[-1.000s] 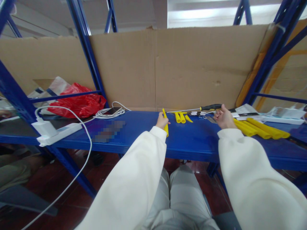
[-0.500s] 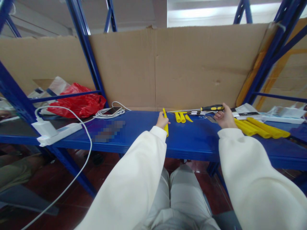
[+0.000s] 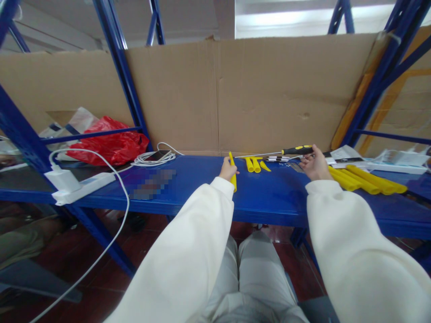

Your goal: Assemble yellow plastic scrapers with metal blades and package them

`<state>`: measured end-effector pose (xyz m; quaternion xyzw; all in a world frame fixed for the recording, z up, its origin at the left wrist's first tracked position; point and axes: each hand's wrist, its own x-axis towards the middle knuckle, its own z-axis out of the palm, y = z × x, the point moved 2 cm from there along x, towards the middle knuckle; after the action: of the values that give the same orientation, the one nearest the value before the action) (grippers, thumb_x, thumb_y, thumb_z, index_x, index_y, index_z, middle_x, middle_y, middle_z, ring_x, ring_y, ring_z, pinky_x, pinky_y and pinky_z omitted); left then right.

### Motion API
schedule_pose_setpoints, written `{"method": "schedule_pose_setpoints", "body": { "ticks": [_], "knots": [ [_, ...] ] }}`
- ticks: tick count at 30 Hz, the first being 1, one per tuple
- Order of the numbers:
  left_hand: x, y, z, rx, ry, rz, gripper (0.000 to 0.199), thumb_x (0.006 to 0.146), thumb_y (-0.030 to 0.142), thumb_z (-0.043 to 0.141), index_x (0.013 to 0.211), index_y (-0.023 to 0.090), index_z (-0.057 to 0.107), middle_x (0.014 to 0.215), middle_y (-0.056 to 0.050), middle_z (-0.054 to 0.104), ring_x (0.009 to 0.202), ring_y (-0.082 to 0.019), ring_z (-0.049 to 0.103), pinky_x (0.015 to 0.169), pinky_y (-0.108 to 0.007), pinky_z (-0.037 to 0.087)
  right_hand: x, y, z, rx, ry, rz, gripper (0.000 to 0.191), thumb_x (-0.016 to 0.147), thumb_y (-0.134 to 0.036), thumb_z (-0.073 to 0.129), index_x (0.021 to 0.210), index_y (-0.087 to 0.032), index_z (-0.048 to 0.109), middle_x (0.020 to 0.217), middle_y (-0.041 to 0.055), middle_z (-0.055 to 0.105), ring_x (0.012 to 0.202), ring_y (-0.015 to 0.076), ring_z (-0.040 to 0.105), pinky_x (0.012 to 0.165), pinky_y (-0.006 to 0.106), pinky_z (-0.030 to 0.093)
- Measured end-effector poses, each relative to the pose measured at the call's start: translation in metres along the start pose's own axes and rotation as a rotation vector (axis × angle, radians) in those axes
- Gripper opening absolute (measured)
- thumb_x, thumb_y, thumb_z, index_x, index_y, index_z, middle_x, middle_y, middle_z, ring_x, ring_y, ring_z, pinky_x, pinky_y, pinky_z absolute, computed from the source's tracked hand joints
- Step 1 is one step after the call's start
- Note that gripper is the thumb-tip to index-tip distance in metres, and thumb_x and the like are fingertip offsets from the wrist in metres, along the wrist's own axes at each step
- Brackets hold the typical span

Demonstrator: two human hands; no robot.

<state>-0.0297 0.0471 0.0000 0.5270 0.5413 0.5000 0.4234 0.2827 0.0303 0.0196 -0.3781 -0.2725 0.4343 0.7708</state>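
My left hand (image 3: 228, 169) is closed around a yellow tube (image 3: 233, 183) that stands upright above the table's front half. With its fingers closed, my right hand (image 3: 316, 165) grips the handle end of a screwdriver (image 3: 296, 150) with a black and yellow grip. Its long thin shaft runs level to the left, and the tip reaches the tube near my left hand; whether it goes into the tube I cannot tell. Behind the shaft's line, short yellow tube pieces (image 3: 257, 166) and a pointed yellow piece (image 3: 265, 167) lie on the blue table (image 3: 269, 197).
Several longer yellow tubes (image 3: 367, 180) lie right of my right hand, near a white power strip (image 3: 397, 167). On the left are a red plastic bag (image 3: 111, 140), a coiled white cable (image 3: 151, 159), and another power strip (image 3: 84, 188) with a hanging cord. Cardboard (image 3: 262, 94) walls the back.
The screwdriver's handle has risen very slightly and turned a little in my right hand, showing more yellow on top. My left hand and the tube look the same.
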Motion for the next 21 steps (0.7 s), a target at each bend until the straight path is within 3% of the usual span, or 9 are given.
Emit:
{"method": "schedule_pose_setpoints", "body": {
  "ticks": [9, 15, 21],
  "knots": [
    [-0.004, 0.004, 0.000, 0.001, -0.008, -0.004, 0.060, 0.081, -0.006, 0.051, 0.134, 0.020, 0.048, 0.089, 0.001, 0.058, 0.059, -0.009, 0.059, 0.058, -0.021, 0.051, -0.002, 0.002, 0.002, -0.004, -0.028, 0.008, 0.064, 0.085, -0.065, 0.074, 0.072, -0.025, 0.026, 0.048, -0.0104, 0.023, 0.039, 0.0089, 0.027, 0.035, 0.022, 0.030],
    [-0.005, 0.004, 0.000, 0.001, -0.009, -0.005, 0.061, 0.081, -0.006, 0.052, 0.135, 0.021, 0.047, 0.097, -0.001, 0.061, 0.061, -0.009, 0.061, 0.057, -0.021, 0.051, -0.014, -0.005, 0.008, 0.056, -0.010, 0.020, 0.047, 0.101, -0.049, 0.057, 0.072, -0.023, 0.029, 0.050, -0.0066, 0.033, 0.041, 0.0095, 0.035, 0.036, 0.020, 0.030],
    [-0.004, 0.002, 0.000, -0.007, 0.000, 0.000, 0.060, 0.081, -0.006, 0.051, 0.134, 0.020, 0.048, 0.103, -0.003, 0.062, 0.060, -0.008, 0.060, 0.056, -0.020, 0.050, -0.005, -0.001, 0.003, 0.002, -0.034, -0.006, 0.050, 0.094, -0.054, 0.068, 0.074, -0.024, 0.033, 0.053, -0.0078, 0.035, 0.041, 0.0086, 0.034, 0.035, 0.019, 0.031]
  ]
}}
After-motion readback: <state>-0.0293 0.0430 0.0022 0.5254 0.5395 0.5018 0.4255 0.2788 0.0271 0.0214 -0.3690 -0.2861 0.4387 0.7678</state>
